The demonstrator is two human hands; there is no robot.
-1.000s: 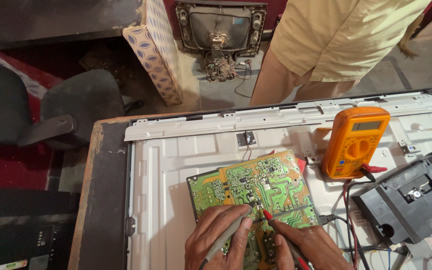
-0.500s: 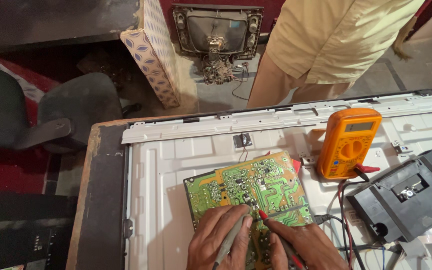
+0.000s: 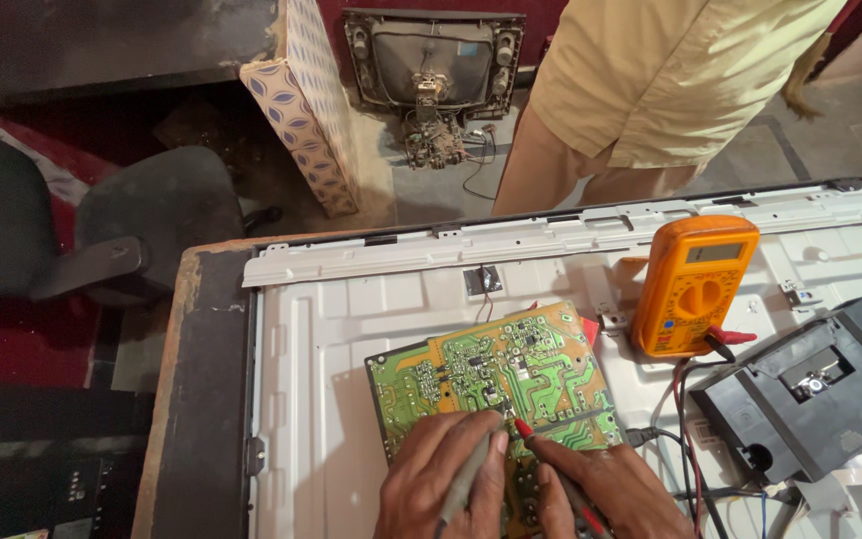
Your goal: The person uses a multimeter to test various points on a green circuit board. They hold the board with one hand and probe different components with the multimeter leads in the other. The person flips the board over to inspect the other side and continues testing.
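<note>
Head view: both hands stay put as before, left hand (image 3: 441, 479) gripping a grey probe (image 3: 466, 479), right hand (image 3: 606, 489) pinching a red probe (image 3: 551, 464). The green circuit board (image 3: 496, 374), copper-traced, lies on the white panel (image 3: 321, 399) near an orange multimeter (image 3: 690, 284); tip contact apparently hidden.

Circuit board (image 3: 496, 374) on panel (image 3: 321, 399), multimeter (image 3: 692, 285) to its right.

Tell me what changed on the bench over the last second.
Very little. The whole view drifts slightly, which looks like head movement. The left hand keeps its dark probe on the green circuit board, and the right hand keeps the red probe there. The orange multimeter, the black casing and the person standing behind the white panel stayed put.
</note>
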